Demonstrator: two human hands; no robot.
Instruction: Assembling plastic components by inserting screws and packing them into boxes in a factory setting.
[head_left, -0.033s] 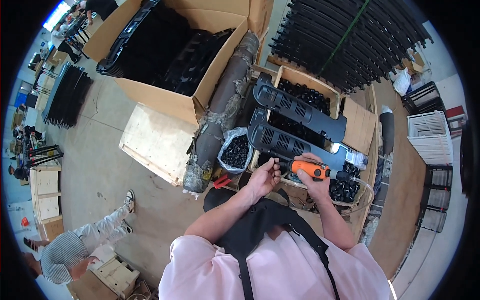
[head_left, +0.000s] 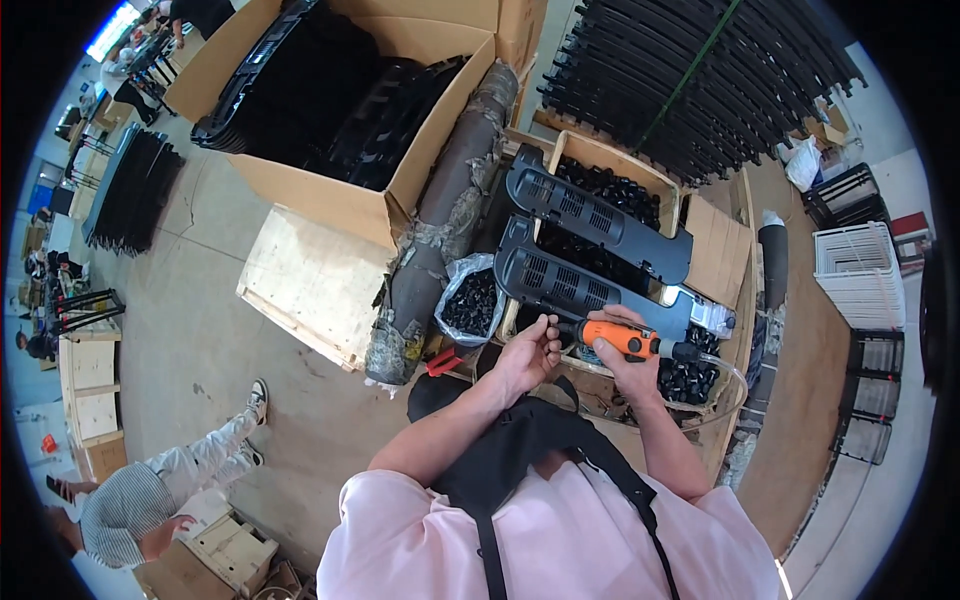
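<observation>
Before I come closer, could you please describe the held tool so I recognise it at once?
Find the two long dark vented panels. Below them in the picture, the right hand holds a tool with a clear hose. Its bright orange body sets it apart from the black parts nearby.

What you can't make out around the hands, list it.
Head view:
- Whether the bare left hand pinches anything: its grip hides it.
- Part of the orange-and-black cylindrical tool: behind the bare right hand.
- Small black pieces in the translucent plastic bag: too small to identify.
</observation>
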